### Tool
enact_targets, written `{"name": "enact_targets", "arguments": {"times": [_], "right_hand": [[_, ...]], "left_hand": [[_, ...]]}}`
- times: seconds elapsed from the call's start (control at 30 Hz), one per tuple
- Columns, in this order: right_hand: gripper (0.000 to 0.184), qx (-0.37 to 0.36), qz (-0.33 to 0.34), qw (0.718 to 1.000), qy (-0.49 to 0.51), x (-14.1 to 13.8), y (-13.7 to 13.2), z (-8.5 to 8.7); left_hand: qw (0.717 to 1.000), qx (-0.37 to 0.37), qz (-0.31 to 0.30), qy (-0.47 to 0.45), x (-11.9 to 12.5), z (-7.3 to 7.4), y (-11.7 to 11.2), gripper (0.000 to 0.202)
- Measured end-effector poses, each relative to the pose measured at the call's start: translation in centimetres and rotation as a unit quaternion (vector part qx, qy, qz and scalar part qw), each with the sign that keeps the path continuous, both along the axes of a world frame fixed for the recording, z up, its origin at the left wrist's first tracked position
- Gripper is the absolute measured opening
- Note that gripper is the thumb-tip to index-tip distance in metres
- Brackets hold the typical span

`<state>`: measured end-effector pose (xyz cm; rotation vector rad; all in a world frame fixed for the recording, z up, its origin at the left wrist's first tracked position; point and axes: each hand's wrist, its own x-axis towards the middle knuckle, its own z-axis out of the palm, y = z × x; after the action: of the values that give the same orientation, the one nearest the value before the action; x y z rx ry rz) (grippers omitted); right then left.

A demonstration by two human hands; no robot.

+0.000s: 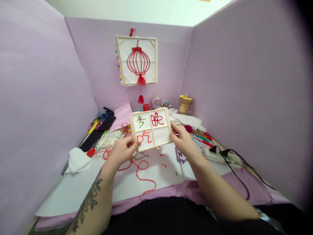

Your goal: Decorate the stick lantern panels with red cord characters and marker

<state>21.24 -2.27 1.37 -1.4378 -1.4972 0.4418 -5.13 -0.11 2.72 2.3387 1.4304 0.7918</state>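
A small wooden frame (152,129) with four white panels is held up above the table, tilted slightly. Three panels carry Chinese characters in coloured cord: green, dark red and orange-red. The lower right panel (161,135) is plain white. My left hand (126,148) grips the frame's lower left corner, thumb on the front. At the right edge, my right hand (180,135) pinches the frame, its fingers partly behind. Below lies a loose length of red cord (138,174), curled across the white tabletop (163,182). Short red and green cord snippets (164,165) lie near it.
A lantern picture box (139,61) with a red tassel hangs on the back partition. Bead jar (155,101), yellow-lidded cup (185,103) and pens stand behind. Power strip (221,156) with black cables lies right. White cloth (77,159) and a red yarn ball (90,152) lie left.
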Motion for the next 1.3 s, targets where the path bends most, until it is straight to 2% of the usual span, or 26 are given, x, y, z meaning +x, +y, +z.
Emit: {"name": "enact_targets", "arguments": {"times": [0.13,0.23,0.43,0.6,0.7,0.8,0.9,1.03,1.1,1.17,1.3], "right_hand": [[0.057,0.024,-0.026,0.999,0.021,0.0,-0.2,-1.1],[0.056,0.04,-0.027,0.999,0.021,0.2,-0.1,-1.5],[0.052,0.039,-0.003,0.999,0.037,0.5,1.3,-1.0],[0.052,0.036,0.038,0.997,0.048,0.8,1.9,-0.8],[0.051,0.009,0.047,0.998,0.027,3.0,0.9,-0.3],[0.038,-0.046,0.032,0.995,-0.088,6.5,-1.5,0.0],[0.027,-0.162,0.065,0.952,-0.251,9.2,-4.0,-0.8],[0.056,-0.241,0.073,0.897,-0.364,9.6,-4.8,-3.4],[0.057,-0.267,0.089,0.883,-0.375,9.1,-4.3,-4.4],[0.049,-0.289,0.107,0.882,-0.356,8.8,-3.6,-4.6],[0.037,-0.266,0.121,0.914,-0.28,9.7,-3.9,-3.5]], "left_hand": [[0.999,-0.028,-0.035,0.022,0.0,0.2,-0.4,0.04],[0.999,-0.026,-0.035,0.01,0.3,0.1,-0.3,0.041],[0.996,-0.064,-0.03,-0.044,1.0,-0.2,0.5,0.044],[0.994,-0.067,0.007,-0.09,1.2,-0.4,0.7,0.043],[0.991,-0.065,0.022,-0.112,1.4,-0.5,0.7,0.041],[0.99,-0.058,0.033,-0.127,1.5,-0.7,0.7,0.041],[0.988,-0.05,0.043,-0.141,1.5,-1.0,0.8,0.042],[0.986,-0.049,0.053,-0.148,1.4,-1.2,0.9,0.042],[0.986,-0.052,0.054,-0.146,1.4,-1.3,1.0,0.041],[0.987,-0.056,0.051,-0.144,1.3,-1.4,1.1,0.041],[0.985,-0.067,0.043,-0.15,1.2,-1.6,1.2,0.041]]}}
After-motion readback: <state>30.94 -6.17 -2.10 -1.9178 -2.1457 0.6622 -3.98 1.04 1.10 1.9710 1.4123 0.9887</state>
